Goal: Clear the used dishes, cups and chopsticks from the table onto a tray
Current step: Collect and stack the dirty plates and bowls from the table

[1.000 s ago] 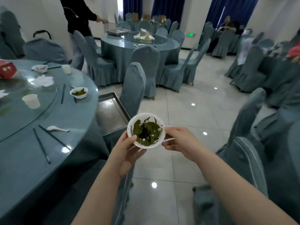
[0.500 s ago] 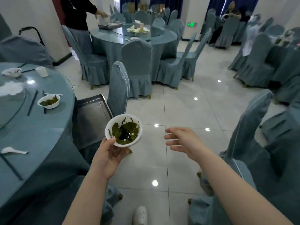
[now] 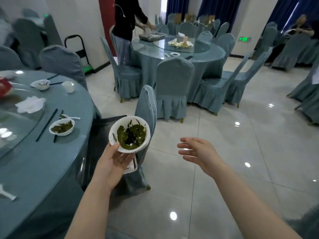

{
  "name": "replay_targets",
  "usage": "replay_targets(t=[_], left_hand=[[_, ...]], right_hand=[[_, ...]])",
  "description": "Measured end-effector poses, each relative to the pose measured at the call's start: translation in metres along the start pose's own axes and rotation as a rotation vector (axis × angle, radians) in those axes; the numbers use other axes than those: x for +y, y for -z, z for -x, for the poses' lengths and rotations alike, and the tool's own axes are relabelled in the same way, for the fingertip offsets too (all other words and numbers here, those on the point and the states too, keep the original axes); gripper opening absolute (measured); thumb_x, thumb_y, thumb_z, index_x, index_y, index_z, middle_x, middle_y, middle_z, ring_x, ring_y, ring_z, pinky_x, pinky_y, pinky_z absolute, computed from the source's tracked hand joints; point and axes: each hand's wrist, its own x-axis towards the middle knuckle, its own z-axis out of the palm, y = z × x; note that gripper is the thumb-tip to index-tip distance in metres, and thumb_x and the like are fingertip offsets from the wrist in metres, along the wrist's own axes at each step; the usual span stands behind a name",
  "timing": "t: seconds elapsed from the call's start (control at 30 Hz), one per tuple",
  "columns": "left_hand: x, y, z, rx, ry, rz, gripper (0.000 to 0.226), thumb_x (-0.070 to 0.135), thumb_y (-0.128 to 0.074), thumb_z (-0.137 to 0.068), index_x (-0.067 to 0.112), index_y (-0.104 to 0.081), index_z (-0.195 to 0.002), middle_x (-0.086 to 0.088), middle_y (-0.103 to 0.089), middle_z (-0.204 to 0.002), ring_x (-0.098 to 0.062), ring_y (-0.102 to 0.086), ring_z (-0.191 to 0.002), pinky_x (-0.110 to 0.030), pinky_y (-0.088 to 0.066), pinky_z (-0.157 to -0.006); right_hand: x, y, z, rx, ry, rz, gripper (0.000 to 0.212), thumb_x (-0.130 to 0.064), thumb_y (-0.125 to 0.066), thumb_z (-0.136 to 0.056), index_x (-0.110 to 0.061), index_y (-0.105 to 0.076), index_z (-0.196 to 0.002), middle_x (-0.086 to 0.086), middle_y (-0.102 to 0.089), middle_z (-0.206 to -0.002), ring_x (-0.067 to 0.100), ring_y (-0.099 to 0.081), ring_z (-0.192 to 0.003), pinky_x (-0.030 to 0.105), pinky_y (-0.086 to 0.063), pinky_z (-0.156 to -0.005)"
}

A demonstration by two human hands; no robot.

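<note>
While the left hand point(image 3: 110, 163) is still gripping the white bowl point(image 3: 129, 134) of green leftovers, thumb on its rim and fingers curled beneath, the bowl is now tilting toward the camera over the metal tray point(image 3: 132, 167) beside the covered chair point(image 3: 146, 107), and the right hand point(image 3: 198, 150), off the bowl for the past half second, is hanging free with fingers loosely spread. Glossy tiled floor point(image 3: 233, 144) is lying open to the right, while on the round blue table point(image 3: 51, 161) at left a second bowl point(image 3: 61, 127), chopsticks point(image 3: 46, 125) and a cup point(image 3: 68, 86) are sitting near the edge.

A banquet hall: round desks point(image 3: 203, 56) with glass turntables point(image 3: 183, 46), ringed by cloth-covered chairs point(image 3: 174, 80) on polished tile floor point(image 3: 241, 152)
</note>
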Motion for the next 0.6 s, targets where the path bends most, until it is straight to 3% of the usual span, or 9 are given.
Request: replay_targets(t=[0.13, 0.33, 0.47, 0.6], left_hand=[[0.031, -0.002, -0.040, 0.039, -0.140, -0.040, 0.025, 0.021, -0.058, -0.088, 0.027, -0.072, -0.107, -0.004, -0.070, -0.113, -0.020, -0.069, -0.098, -0.034, -0.058, -0.071], [0.057, -0.001, -0.070, 0.280, -0.328, -0.054, 0.032, 0.024, -0.060, -0.083, 0.029, -0.065, -0.115, 0.000, -0.071, -0.106, -0.015, -0.070, -0.093, -0.030, -0.057, -0.069], [0.068, 0.011, -0.079, 0.447, -0.402, -0.009, 0.024, 0.020, -0.053, -0.093, 0.026, -0.063, -0.113, 0.000, -0.070, -0.106, -0.014, -0.069, -0.092, -0.030, -0.058, -0.070], [0.085, 0.034, -0.072, 0.522, -0.465, -0.016, 0.040, 0.024, -0.062, -0.080, 0.021, -0.060, -0.120, -0.003, -0.070, -0.112, -0.019, -0.068, -0.100, -0.033, -0.058, -0.077]], right_hand=[[-0.024, -0.017, -0.081, -0.166, 0.001, 0.084, 0.019, -0.027, -0.052, -0.097, -0.016, -0.065, -0.106, 0.004, -0.073, -0.102, 0.025, -0.069, -0.095, 0.034, -0.055, -0.081], [-0.059, -0.074, -0.189, -0.465, -0.018, 0.198, 0.020, -0.026, -0.053, -0.096, -0.018, -0.066, -0.109, 0.001, -0.075, -0.098, 0.019, -0.071, -0.087, 0.029, -0.053, -0.073], [-0.069, -0.125, -0.231, -0.619, -0.012, 0.259, 0.019, -0.026, -0.055, -0.096, -0.018, -0.066, -0.108, 0.000, -0.075, -0.098, 0.022, -0.071, -0.091, 0.035, -0.055, -0.081], [-0.067, -0.182, -0.253, -0.745, -0.045, 0.310, 0.018, -0.024, -0.054, -0.096, -0.017, -0.066, -0.108, 0.003, -0.075, -0.098, 0.024, -0.070, -0.090, 0.039, -0.053, -0.087]])
